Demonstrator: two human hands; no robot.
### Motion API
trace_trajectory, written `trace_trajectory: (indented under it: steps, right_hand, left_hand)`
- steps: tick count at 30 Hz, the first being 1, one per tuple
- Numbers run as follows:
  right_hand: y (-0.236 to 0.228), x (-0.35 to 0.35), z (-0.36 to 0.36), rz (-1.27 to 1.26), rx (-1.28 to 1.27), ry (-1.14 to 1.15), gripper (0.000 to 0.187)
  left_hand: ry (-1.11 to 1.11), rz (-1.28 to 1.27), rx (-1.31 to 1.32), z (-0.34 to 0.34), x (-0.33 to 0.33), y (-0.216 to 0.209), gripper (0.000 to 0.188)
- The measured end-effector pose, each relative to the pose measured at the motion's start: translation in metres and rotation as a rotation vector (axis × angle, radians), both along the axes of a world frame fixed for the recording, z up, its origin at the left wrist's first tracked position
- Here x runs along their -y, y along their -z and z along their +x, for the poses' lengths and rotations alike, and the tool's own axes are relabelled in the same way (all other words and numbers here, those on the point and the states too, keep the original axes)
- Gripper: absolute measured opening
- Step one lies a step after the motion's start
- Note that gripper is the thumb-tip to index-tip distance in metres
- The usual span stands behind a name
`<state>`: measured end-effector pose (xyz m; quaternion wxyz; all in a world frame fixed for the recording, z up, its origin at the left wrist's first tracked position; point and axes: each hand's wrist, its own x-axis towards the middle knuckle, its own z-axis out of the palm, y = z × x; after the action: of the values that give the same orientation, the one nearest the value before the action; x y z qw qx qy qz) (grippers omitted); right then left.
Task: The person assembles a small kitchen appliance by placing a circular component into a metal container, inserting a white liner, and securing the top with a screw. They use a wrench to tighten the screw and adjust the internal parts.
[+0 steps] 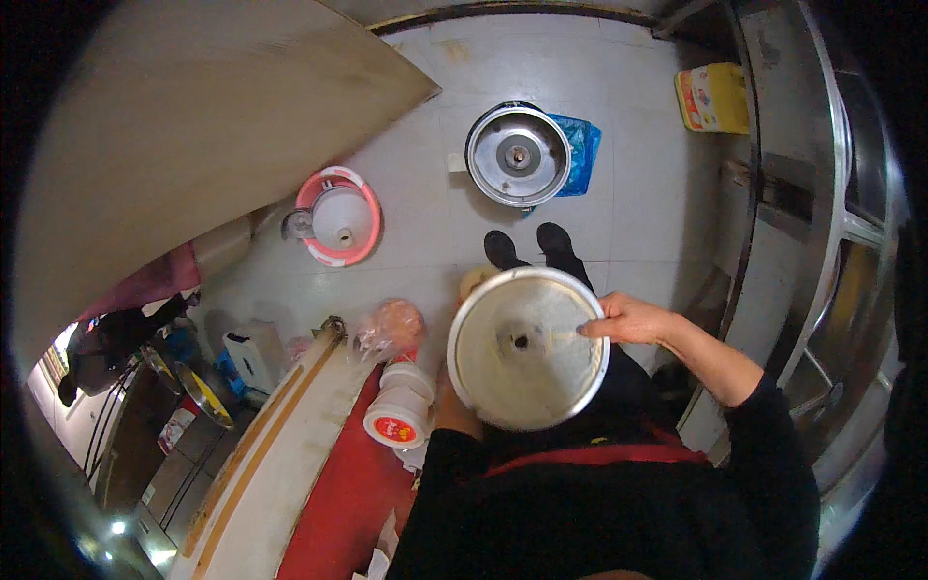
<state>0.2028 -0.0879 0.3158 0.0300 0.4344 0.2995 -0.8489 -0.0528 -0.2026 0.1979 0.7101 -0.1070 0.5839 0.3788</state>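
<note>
My right hand [628, 320] grips the right rim of a shallow round metal pan [527, 382] with a small dark hole at its middle. The thumb lies over the inside of the rim, and the fingers go behind it. On the left, my left forearm [454, 404] runs up behind the pan. A pale, blurred patch [476, 280] shows past the pan's upper left rim, maybe part of my left hand, whose fingers are hidden. Beyond my shoes stands a round steel machine [519, 155] with an open basin and a central spindle.
A blue plastic bag [577, 155] lies beside the machine. To the left is a pink-rimmed basin [372, 208] holding a pale vessel. White tubs [396, 416] and a plastic bag [391, 329] sit near my left side. A yellow jug [717, 99] stands by the metal shelving [822, 193].
</note>
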Motion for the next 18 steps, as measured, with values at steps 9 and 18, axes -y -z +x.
trace_trajectory:
  steps: [9, 18]
  right_hand:
    - [0.133, -0.021, -0.039, 0.025, 0.310, 0.624, 0.020]
    - [0.219, -0.043, -0.060, 0.010, 0.318, 0.940, 0.019]
  left_hand:
    - [-0.224, -0.037, 0.338, -0.001, 0.125, 0.030, 0.051]
    - [-0.260, -0.025, 0.385, -0.005, 0.144, 0.060, 0.059]
